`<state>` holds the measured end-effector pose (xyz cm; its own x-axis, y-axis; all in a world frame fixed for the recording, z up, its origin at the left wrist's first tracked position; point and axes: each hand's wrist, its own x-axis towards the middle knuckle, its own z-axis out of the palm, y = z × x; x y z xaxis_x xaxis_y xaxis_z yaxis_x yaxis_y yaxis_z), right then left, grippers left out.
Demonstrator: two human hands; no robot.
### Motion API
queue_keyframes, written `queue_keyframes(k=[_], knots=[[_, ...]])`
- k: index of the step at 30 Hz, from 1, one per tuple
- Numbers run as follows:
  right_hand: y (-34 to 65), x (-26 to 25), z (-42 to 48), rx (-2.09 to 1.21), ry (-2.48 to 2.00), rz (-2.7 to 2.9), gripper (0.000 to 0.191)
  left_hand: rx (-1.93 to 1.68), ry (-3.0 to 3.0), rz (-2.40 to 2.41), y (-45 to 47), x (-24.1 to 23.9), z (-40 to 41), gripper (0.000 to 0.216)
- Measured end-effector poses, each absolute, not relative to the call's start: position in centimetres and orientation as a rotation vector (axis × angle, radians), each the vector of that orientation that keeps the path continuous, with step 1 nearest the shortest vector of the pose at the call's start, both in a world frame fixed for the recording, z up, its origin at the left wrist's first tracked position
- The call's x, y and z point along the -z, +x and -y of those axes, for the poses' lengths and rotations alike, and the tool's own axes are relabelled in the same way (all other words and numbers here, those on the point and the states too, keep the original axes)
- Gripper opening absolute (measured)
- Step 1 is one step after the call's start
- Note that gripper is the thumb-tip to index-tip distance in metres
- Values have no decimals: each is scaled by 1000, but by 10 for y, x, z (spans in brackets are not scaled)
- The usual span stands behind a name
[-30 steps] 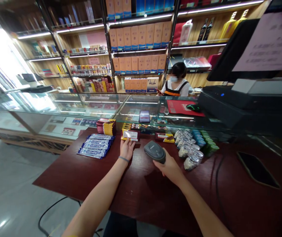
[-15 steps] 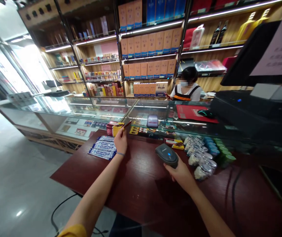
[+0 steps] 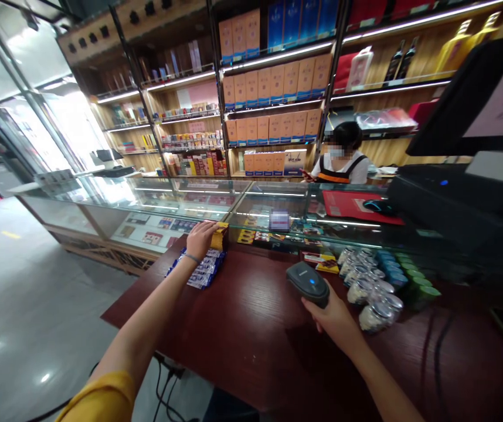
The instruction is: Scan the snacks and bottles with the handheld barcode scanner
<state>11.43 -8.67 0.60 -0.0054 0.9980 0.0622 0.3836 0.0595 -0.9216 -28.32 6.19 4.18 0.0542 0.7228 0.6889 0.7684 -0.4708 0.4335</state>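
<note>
My left hand (image 3: 200,239) reaches over a stack of flat yellow and dark-red snack packets (image 3: 220,237) at the far left of the brown table. Its fingers curl over the stack's left part, which they hide along with the thumb. No separate packet shows in that hand. Just in front of the stack lies a spread of blue-and-white wrapped bars (image 3: 203,273), partly behind my wrist. My right hand (image 3: 333,313) is closed around a dark grey barcode scanner (image 3: 308,283) with a lit blue light, held above the table.
Several lidded jars (image 3: 379,312), with blue and green containers behind, stand on the right. Yellow-red packets (image 3: 320,261) lie beside them. A glass display counter (image 3: 251,196) borders the table's far side. A person (image 3: 342,158) sits behind it. A monitor (image 3: 466,99) overhangs the right.
My left hand has moved left onto the stack; the thin dark-red packet it held up no longer shows. My right hand still holds the scanner. The view has shifted slightly left.
</note>
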Motion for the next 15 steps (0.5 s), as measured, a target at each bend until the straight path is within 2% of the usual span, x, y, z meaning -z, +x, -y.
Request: queue_keyframes(k=[6,11,15], knots=[[114,-4,87,-950,-1465,1499,50,1534,-2315,1673,-291,-32,-71,21],[114,-4,87,-942,-1456,1513,43,1553,-2394,1677,-291,-33,-77,39],[114,-3,87,-919,-1462,1506,48,1575,-2329,1681,-290,-33,-79,34]])
